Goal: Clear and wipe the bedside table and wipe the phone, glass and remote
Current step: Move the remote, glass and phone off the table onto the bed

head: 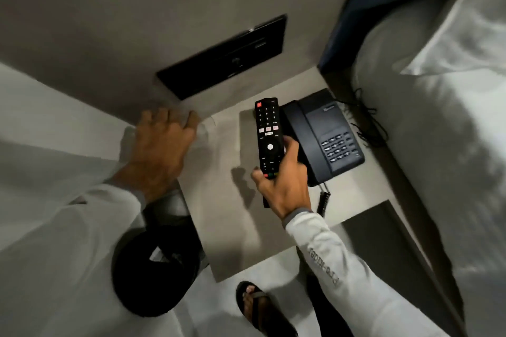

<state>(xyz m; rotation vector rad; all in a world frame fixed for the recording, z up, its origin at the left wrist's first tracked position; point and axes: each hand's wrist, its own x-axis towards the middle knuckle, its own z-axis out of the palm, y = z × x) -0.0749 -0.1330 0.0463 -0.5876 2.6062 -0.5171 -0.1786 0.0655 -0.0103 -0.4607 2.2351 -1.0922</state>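
Note:
My right hand [284,186] grips the lower end of a black TV remote [268,134] and holds it upright just above the grey bedside table [232,221]. A black desk phone [325,139] with its handset on the cradle sits right of the remote, touching it or close behind it. My left hand [161,145] is blurred and reaches to the table's far left corner. Its fingertips rest at a clear glass [205,131], which is faint and partly hidden. Whether the fingers grip the glass is unclear.
A black switch panel [227,57] is on the wall behind the table. The bed with a white pillow [438,90] and a dark headboard [383,8] stands at the right. A black bin [153,276] stands on the floor at the lower left. My sandalled foot [257,306] is below the table.

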